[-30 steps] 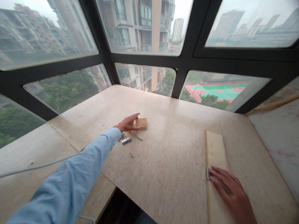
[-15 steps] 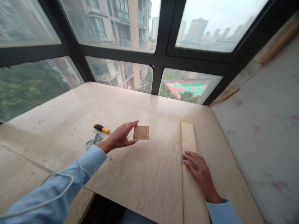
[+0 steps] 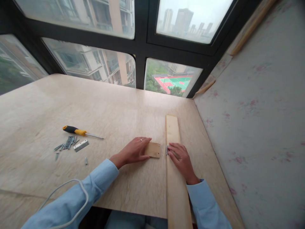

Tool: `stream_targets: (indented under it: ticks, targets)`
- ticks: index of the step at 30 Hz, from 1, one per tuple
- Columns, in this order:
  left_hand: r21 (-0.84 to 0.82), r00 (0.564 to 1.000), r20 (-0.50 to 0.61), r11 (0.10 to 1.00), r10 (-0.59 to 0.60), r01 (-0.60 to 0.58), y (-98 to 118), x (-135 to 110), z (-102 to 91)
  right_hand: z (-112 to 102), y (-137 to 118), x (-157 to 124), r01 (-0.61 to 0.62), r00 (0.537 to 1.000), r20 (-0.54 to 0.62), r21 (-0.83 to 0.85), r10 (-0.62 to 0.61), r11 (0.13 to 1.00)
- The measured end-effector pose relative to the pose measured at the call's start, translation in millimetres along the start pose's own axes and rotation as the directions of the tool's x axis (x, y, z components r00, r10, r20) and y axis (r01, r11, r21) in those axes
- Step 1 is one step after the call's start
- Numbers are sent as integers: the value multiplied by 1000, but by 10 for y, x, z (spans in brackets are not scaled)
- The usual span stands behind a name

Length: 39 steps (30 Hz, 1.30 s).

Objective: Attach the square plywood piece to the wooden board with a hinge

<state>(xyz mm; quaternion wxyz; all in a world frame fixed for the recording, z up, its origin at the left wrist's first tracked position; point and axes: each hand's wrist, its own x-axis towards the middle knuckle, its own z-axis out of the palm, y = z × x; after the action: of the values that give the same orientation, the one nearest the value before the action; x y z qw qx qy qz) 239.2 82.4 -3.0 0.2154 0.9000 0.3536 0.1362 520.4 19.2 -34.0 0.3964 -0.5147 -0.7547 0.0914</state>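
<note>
My left hand [image 3: 133, 152] grips a small, thin square wooden piece [image 3: 154, 150] by its left side, thumb at the near edge and fingers at the far edge. Two small holes show along the piece's right edge, which is turned toward a long wooden plank [image 3: 177, 194]. Across that plank lies my right hand [image 3: 182, 162], its fingertips pressing a small metal hinge [image 3: 167, 150] against the plank's left edge. Part of the hinge is hidden under the fingers. A narrow gap separates the square piece from the hinge.
A yellow-and-black screwdriver [image 3: 76, 130] lies on the left of the tabletop [image 3: 133, 187]. Near it are a loose hinge [image 3: 81, 145], a dark metal plate [image 3: 69, 142] and several screws. One screw [image 3: 86, 161] sits apart. A papered wall [image 3: 238, 127] borders the right, windows the back.
My left hand has brought the square piece right, close to the hinge and plank. My right hand keeps the hinge on the plank's edge. The camera view has turned right, uncovering the loose hinge.
</note>
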Motion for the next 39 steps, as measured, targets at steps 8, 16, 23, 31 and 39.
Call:
stream_targets:
  ticks: [8, 16, 23, 31, 39]
  targets:
    - [-25, 998, 10, 998, -54, 54, 107, 40, 115, -13, -14, 9, -19, 1000, 18, 7, 19, 1000]
    - [-129, 999, -44, 992, -18, 12, 367, 335, 209, -34, -39, 22, -51, 998, 30, 33, 50, 998]
    - [-155, 998, -48, 986, 49, -56, 507, 617, 405, -38, -40, 29, -66, 997, 37, 43, 64, 997]
    - [-163, 994, -107, 985, 33, -51, 506, 587, 476, -39, -50, 40, -55, 998, 40, 29, 54, 998]
    - [-177, 989, -134, 981, 53, -77, 518, 591, 514, -36, -51, 38, -63, 998, 35, 45, 61, 997]
